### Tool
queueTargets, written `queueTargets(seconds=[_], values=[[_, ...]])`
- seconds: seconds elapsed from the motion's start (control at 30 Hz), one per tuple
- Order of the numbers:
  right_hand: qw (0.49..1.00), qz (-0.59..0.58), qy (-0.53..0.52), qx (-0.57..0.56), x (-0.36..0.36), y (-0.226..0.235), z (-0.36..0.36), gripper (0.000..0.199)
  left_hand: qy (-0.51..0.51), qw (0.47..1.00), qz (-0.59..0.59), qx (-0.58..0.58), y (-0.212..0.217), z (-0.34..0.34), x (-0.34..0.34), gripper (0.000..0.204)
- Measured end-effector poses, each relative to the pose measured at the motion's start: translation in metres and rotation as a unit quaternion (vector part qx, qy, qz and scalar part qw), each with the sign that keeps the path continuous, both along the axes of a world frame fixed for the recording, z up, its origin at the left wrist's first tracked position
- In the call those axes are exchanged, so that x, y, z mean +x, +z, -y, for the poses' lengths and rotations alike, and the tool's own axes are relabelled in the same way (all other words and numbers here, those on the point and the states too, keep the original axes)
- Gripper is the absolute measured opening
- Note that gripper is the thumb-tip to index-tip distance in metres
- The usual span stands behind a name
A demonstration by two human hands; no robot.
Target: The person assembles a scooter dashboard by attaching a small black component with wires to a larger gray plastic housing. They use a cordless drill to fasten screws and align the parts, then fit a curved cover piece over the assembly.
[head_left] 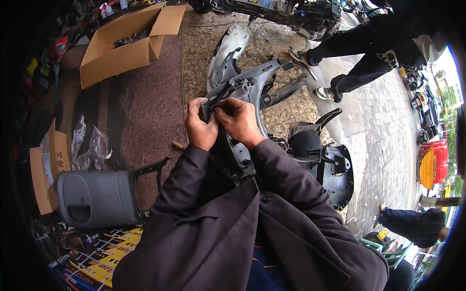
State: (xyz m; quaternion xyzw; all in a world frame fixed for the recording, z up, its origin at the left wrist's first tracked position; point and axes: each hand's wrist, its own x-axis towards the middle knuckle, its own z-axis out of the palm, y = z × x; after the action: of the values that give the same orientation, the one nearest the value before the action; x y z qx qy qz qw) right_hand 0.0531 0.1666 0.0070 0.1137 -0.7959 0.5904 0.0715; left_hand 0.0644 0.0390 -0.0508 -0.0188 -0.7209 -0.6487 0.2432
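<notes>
A grey plastic body panel (253, 83), seemingly from a scooter, rises in front of me with dark brackets along its inner side. My left hand (201, 127) is closed round the dark edge of this panel, thumb and fingers on either side. Close beside it, my right hand (241, 121) is closed in a pinch against the same edge. Whatever sits between its fingertips is hidden or too small to name. Behind the panel lies a long white curved cover (235, 43). Lower parts of the panel run down between my forearms.
An open cardboard box (114, 65) stands at far left. A grey plastic case (99, 196) and clear plastic wrap (90, 145) are nearer. Black plastic covers (338, 177) lie to my right. A person's legs (347, 53) stand at far right; parked vehicles (424, 106) line the pavement.
</notes>
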Motion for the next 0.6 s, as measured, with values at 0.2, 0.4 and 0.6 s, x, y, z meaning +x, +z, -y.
queueTargets(seconds=[0.2,0.4,0.6], values=[[0.999,-0.042,0.003,0.026,0.001,-0.002,-0.001,0.014,0.038,0.995,-0.014,-0.096,0.007,0.003,0.003,0.024],[0.996,-0.067,0.000,0.064,0.004,0.006,0.000,0.015,0.028,0.998,0.010,-0.053,0.007,0.002,0.002,0.022],[0.990,-0.048,-0.019,0.135,0.005,0.012,0.004,0.017,0.018,0.999,0.020,-0.017,0.001,0.002,-0.001,0.020]])
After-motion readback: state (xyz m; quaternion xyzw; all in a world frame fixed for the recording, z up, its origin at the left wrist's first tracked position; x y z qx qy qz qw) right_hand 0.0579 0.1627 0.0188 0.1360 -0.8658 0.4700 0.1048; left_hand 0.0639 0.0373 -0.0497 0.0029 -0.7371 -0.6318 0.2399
